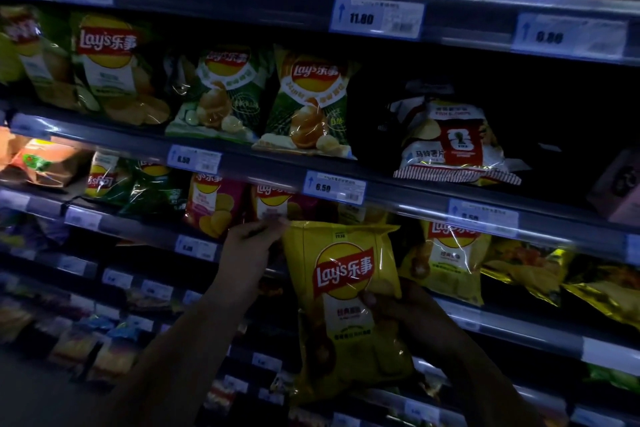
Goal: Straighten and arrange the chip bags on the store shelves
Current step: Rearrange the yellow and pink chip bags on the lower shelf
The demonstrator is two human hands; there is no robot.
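Yellow crinkly foil chip bag [346,305] sits in front of the third shelf [519,326], off it, at six o'clock of my view. My right hand [398,305] pinches its right edge mid-height; my left hand [249,246] closes on its top left corner at nine o'clock. I judge it light, air-puffed, slippery, contents fragile: hold seams, not the belly. One bag held; five bags on the second shelf [277,166].
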